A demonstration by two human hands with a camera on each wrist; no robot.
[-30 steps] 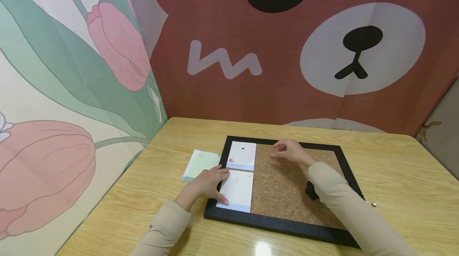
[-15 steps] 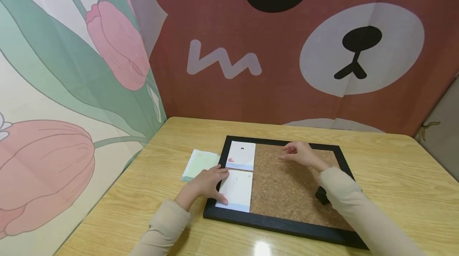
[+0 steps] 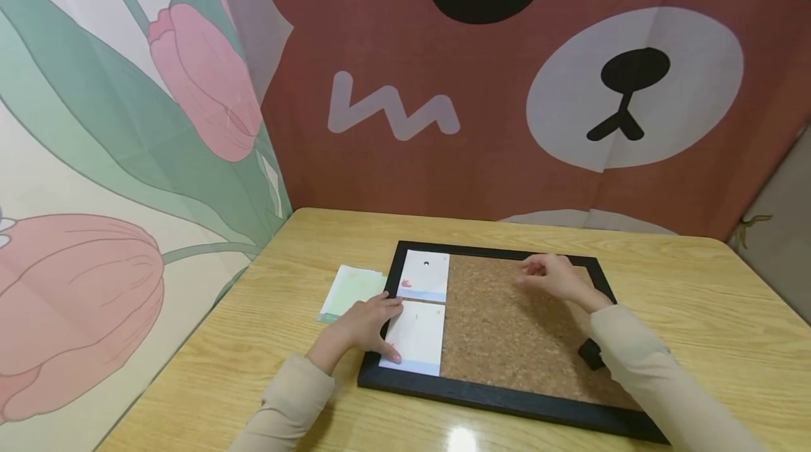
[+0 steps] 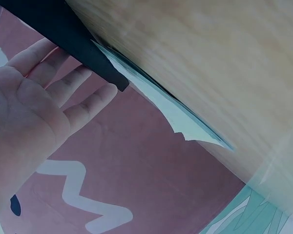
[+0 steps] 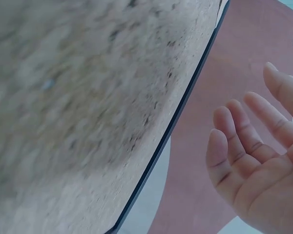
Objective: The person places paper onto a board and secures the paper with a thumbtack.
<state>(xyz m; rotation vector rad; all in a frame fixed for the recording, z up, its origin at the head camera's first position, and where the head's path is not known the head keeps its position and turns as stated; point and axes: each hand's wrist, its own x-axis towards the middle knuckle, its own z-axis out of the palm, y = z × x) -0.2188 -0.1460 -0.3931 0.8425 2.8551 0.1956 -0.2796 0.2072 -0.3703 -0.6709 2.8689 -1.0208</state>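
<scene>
Board (image 3: 494, 339): lies on the table (image 3: 716, 339). It is cork in the middle, with a black frame (image 3: 469, 390) around it.
Cards: two white ones lie on the left end of the board. The top card (image 3: 437, 272) has a dark dot (image 3: 426, 263) on it. The bottom card (image 3: 421, 339) sits just below, with a thin strip of cork between them.
Left hand (image 3: 364, 325): loose and spread. It rests at the left side of the frame, with its thumb on the bottom card.
Right hand (image 3: 557, 277): over the far right part of the cork, loose, with its fingers softly bent.
Left wrist view: shows the left palm. The frame hides some of the fingertips. The green papers (image 3: 355, 290) look thin and wavy from the side.
Right wrist view: shows the right palm and that its fingertips are free, which is hard to see from the head. The cork is big and blurry here.
Head view: only this one shows both cards.
Beside the frame: the green papers lie on the table, to its left.
In the way: the left hand covers a corner of the bottom card. The right sleeve (image 3: 665, 374) covers the near right corner of the board.
Behind: a cloth with a big bear face (image 3: 494, 177).
</scene>
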